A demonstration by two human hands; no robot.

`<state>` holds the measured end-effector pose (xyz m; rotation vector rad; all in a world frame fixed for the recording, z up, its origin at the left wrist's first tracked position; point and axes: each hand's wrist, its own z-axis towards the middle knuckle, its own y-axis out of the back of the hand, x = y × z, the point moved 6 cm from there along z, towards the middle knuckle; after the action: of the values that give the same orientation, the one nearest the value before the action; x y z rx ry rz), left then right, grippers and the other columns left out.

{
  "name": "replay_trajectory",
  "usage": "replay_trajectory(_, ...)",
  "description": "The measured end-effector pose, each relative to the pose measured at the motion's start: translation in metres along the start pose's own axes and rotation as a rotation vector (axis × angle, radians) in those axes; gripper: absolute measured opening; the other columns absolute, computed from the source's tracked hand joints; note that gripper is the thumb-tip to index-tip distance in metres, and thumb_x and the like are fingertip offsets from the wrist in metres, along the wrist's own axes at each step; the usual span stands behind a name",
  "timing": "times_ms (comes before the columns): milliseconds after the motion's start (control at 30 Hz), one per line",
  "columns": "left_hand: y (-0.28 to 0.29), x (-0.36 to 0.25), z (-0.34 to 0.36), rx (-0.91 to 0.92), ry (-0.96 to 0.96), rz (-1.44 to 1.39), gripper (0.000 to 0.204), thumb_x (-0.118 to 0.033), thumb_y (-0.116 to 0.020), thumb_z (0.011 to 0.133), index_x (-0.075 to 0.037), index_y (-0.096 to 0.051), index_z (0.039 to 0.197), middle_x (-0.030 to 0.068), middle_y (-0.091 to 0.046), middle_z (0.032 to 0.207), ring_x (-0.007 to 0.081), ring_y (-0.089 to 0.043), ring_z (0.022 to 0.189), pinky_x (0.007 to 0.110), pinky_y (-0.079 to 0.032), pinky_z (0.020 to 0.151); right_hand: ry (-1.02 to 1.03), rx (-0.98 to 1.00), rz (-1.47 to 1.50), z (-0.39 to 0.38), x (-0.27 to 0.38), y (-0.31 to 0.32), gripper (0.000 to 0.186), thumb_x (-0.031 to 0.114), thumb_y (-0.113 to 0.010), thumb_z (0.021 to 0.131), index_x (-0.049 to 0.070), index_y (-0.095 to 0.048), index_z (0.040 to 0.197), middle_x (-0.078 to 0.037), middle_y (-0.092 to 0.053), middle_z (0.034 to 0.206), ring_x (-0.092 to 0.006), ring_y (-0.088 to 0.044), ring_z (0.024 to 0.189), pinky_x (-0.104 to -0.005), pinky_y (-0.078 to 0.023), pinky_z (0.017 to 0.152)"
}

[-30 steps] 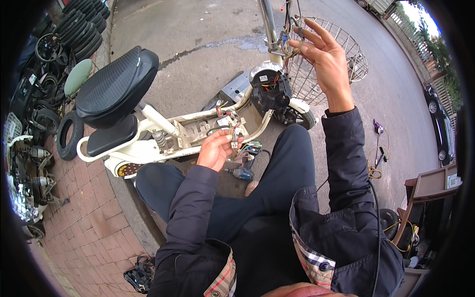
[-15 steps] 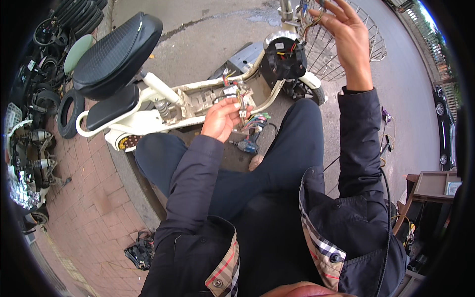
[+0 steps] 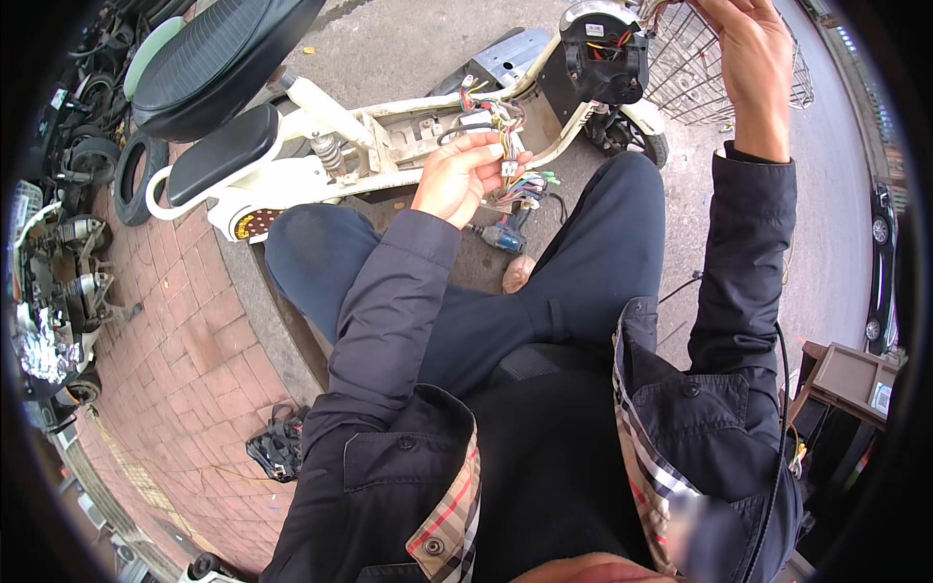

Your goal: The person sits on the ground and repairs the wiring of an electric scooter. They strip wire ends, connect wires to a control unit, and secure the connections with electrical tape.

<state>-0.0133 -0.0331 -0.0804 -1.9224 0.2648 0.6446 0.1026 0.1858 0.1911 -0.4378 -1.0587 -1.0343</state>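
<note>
Wire bundle [image 3: 505,160] pinched between left hand [image 3: 457,180] fingers [image 3: 491,146].

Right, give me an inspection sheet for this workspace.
Surface: concrete ground beside red brick paving.
Job's things: white scooter frame lying on its side, black seat attached; black housing open, wires showing.
Clutter: tyres, engine parts, wire basket.
Hands: left hand grips the wire bundle; right hand raised near the basket, its fingertips cut off by the picture's edge.
Cables: coloured connectors hang below the left hand.
Surroundings: parked cars at the right edge.
</note>
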Motion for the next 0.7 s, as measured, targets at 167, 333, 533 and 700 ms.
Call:
replay_trajectory(167, 0.0, 0.001, 0.0, 0.009, -0.005, 0.008, 0.02, 0.001, -0.054, 0.099, 0.007, -0.061, 0.116, 0.0191, -0.069, 0.117, 0.0371, -0.07, 0.112, 0.044, -0.059, 0.094, 0.102, 0.053, -0.053, 0.001, -0.007, 0.014, 0.063, -0.001, -0.065, 0.086, -0.004, -0.048, 0.147, -0.024, -0.058, 0.142, -0.0275, -0.066, 0.119, -0.0338, -0.054, 0.096)
replay_trajectory(333, 0.001, 0.001, -0.001, 0.001, 0.003, 0.022, 0.019, 0.0, -0.054, 0.1, 0.007, -0.063, 0.115, 0.0184, -0.07, 0.115, 0.0349, -0.071, 0.11, 0.043, -0.06, 0.092, 0.123, 0.089, 0.465, 0.008, -0.017, 0.005, 0.062, -0.002, -0.066, 0.087, -0.004, -0.05, 0.147, -0.02, -0.057, 0.144, -0.0271, -0.058, 0.129, -0.0341, -0.052, 0.101)
replay_trajectory(533, 0.002, 0.002, -0.001, 0.004, 0.007, 0.023, 0.016, -0.001, -0.055, 0.1, 0.005, -0.063, 0.112, 0.0184, -0.07, 0.114, 0.034, -0.071, 0.11, 0.043, -0.06, 0.092, 0.209, 0.035, -0.068, -0.064, -0.01, 0.005, 0.057, -0.001, -0.067, 0.09, -0.002, -0.053, 0.145, -0.016, -0.058, 0.144, -0.0253, -0.056, 0.132, -0.0362, -0.047, 0.107)
replay_trajectory(700, 0.001, 0.003, -0.001, -0.01, 0.006, 0.065, 0.016, -0.002, -0.056, 0.1, 0.005, -0.062, 0.112, 0.0195, -0.07, 0.114, 0.0341, -0.072, 0.109, 0.044, -0.059, 0.093, -0.068, 0.029, 0.118, -0.103, -0.056, -0.016, 0.034, 0.0, -0.066, 0.096, -0.006, -0.062, 0.129, -0.018, -0.071, 0.119, -0.0227, -0.072, 0.104, -0.0323, -0.057, 0.094)
